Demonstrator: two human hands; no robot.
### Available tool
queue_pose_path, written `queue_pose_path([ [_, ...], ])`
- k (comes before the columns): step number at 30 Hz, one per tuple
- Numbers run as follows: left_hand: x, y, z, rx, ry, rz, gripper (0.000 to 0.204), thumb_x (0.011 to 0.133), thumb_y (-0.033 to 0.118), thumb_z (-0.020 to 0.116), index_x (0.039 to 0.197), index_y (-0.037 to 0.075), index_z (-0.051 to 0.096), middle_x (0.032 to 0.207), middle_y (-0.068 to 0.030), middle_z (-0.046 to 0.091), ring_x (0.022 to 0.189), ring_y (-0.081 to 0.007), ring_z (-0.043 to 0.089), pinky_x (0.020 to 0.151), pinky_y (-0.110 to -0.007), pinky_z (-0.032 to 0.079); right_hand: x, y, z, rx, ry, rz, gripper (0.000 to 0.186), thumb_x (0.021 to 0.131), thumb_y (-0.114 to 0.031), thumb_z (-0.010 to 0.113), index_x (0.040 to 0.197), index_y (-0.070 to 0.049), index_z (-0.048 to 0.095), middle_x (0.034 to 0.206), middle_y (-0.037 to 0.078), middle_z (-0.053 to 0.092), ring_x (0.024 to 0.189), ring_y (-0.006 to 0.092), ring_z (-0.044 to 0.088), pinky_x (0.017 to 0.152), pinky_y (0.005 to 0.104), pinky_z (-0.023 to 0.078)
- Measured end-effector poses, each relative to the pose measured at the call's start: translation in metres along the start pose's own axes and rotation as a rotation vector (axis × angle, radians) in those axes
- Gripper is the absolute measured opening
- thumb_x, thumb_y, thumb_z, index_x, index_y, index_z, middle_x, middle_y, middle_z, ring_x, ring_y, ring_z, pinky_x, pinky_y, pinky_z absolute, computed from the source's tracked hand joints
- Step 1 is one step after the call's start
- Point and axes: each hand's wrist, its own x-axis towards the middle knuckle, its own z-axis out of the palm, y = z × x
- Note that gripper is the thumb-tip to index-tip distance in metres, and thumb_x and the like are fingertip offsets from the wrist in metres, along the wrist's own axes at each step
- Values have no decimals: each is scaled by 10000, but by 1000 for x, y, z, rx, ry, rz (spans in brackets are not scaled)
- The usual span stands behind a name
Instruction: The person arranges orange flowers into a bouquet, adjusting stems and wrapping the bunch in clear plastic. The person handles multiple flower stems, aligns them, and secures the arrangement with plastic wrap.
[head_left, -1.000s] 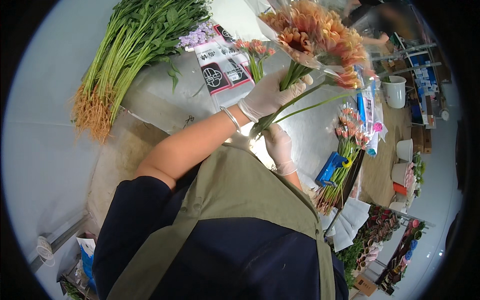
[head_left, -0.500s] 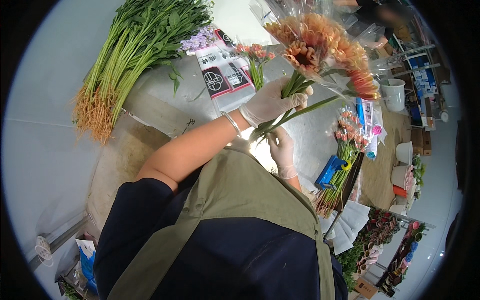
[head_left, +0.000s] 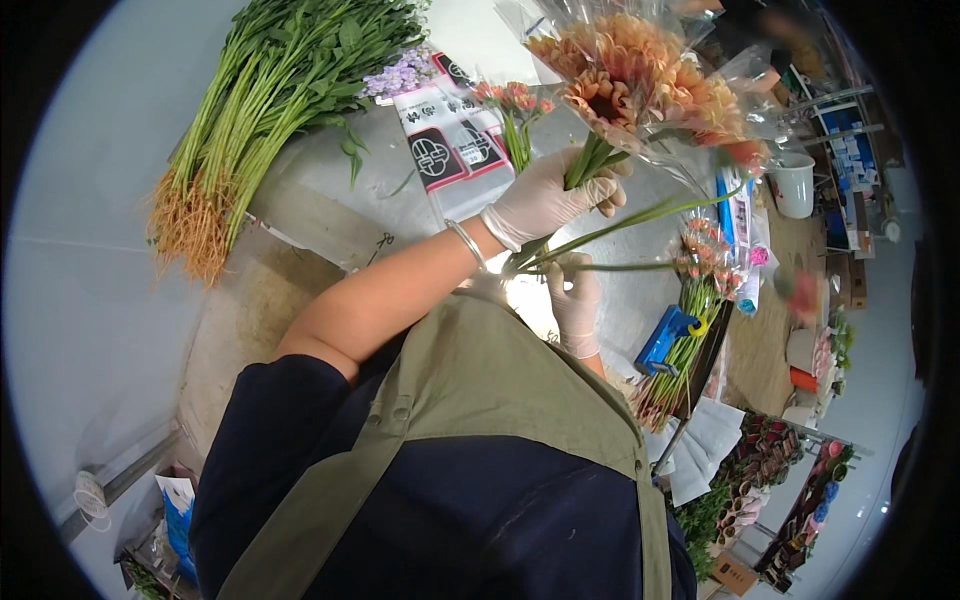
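My gloved left hand (head_left: pixel 540 200) is closed around a bunch of stems topped by large peach-orange flowers (head_left: pixel 620 85) in clear sleeves. Below it, my gloved right hand (head_left: pixel 573 300) grips a loose stem (head_left: pixel 630 267) near its lower end; at the far end of this stem is a blurred red flower (head_left: pixel 800 295). Both hands are over a metal table (head_left: pixel 400 210). Beyond them lie small salmon flowers (head_left: pixel 510 100) and printed plastic sleeves (head_left: pixel 450 145). To the right is a bundle of pink flowers (head_left: pixel 700 260) with a blue tape dispenser (head_left: pixel 660 340) on its stems.
Long rooted green stems (head_left: pixel 230 130) lie at the left, beside lilac flowers (head_left: pixel 400 75). A white bucket (head_left: pixel 795 185), shelving (head_left: pixel 840 130) and rows of flowers (head_left: pixel 770 450) are at the right. A co-worker (head_left: pixel 760 25) is partly visible at the top right.
One stem has swung out rightward and down from the bunch, its red flower now blurred far right. My right hand has shifted slightly right. My left hand stays around the bunch.
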Motion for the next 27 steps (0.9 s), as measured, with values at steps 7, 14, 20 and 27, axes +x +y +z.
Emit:
queue_pose_path([
  [7,-2,-3,5,77,123,20,272,957,224,612,1133,18,591,810,-6,611,708,-79,567,644,-237,490,-1,-7,-8,76,28,84,126,878,-53,650,849,-34,528,729,80,627,608,135,598,571,265,486],
  [14,4,-20,13,223,344,206,227,952,247,620,1088,67,594,758,-23,575,653,-98,519,615,-275,455,-4,-22,-2,-246,39,33,107,861,-20,648,881,-34,545,739,115,629,633,202,629,577,314,494],
  [20,6,-28,26,517,505,300,249,940,287,620,1004,51,570,755,-117,576,660,-258,540,639,-355,456,-10,-9,12,-244,38,-26,139,855,-55,647,939,-52,536,690,125,571,602,246,569,582,345,474],
  [27,12,-28,26,472,556,343,228,942,260,606,999,42,566,763,-145,581,662,-286,544,647,-369,458,-21,18,31,-213,-96,28,140,877,-63,641,977,-25,551,808,177,612,709,322,604,631,385,482],
])
